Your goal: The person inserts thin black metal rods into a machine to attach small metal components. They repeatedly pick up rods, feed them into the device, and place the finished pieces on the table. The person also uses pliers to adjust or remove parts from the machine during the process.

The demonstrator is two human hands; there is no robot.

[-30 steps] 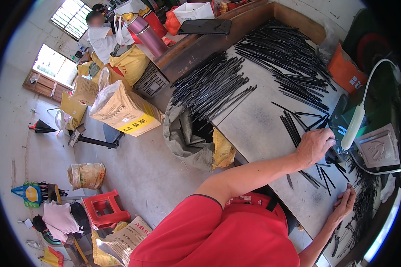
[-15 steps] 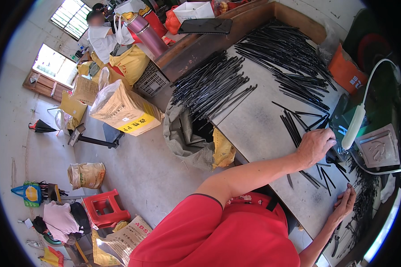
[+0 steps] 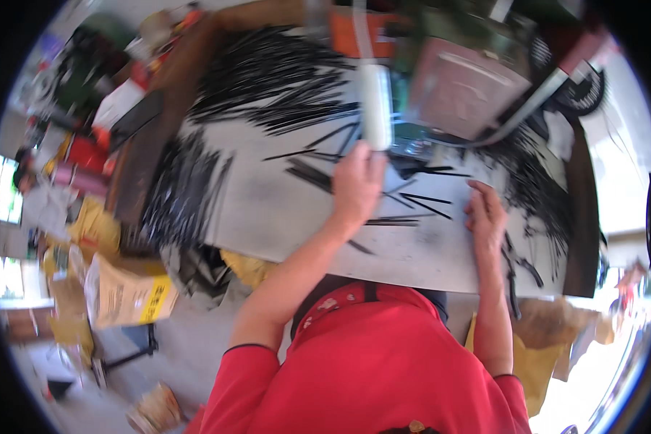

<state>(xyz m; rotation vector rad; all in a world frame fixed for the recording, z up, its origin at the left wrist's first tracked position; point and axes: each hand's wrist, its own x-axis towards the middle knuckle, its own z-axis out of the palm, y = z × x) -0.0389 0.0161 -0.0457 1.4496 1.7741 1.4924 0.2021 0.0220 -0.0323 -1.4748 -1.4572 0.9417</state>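
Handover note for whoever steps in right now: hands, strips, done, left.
Left hand: palm down on the grey table, over loose thin black strips; grip not clear.
Right hand: flat on the table by the right-hand scatter, holding nothing visible.
Big strip piles sit at the far left and the left edge.
Done: cannot tell.
Left: loose strips between the hands remain scattered.
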